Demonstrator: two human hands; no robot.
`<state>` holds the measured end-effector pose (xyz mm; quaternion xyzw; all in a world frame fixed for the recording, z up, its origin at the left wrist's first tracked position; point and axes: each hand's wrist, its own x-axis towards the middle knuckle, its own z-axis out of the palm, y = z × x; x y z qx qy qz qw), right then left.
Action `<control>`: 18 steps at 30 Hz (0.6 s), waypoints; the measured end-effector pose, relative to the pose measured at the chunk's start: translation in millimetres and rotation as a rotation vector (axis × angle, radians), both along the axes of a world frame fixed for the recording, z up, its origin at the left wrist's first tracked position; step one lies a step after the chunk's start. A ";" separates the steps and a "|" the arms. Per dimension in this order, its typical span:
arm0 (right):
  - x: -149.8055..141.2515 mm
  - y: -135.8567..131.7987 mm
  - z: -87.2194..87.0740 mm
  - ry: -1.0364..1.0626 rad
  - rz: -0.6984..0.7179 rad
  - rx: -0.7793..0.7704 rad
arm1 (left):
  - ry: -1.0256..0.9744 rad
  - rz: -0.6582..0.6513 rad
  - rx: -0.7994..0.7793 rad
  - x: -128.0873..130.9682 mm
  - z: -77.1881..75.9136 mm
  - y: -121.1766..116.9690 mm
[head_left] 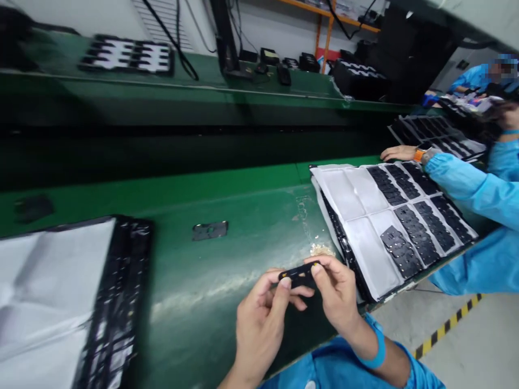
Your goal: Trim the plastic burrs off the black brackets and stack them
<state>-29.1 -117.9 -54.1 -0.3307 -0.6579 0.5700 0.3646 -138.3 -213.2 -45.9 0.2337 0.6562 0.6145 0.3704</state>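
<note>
A small flat black part with cutouts and yellow spots is held level above the green bench, close to its front edge. My left hand pinches its left end between thumb and fingers. At its right end, my right hand grips it the same way; a blue band circles that wrist. Just beyond my hands lies a small pile of pale bits. A similar dark flat plate rests on the bench to the left, apart from both hands.
To the right, a white-lined tray holds rows of black parts. A co-worker's arm in a blue sleeve reaches behind it. Stacked black trays with a white top stand at left. A raised shelf runs along the back.
</note>
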 end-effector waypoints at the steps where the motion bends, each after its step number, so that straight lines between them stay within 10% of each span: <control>1: 0.9 0.4 -0.2 -0.005 0.008 -0.003 | -0.018 0.000 0.012 0.8 1.6 0.7; 18: 0.2 0.6 -5.2 -0.016 0.027 -0.020 | -0.057 -0.015 0.038 0.2 -3.0 -4.3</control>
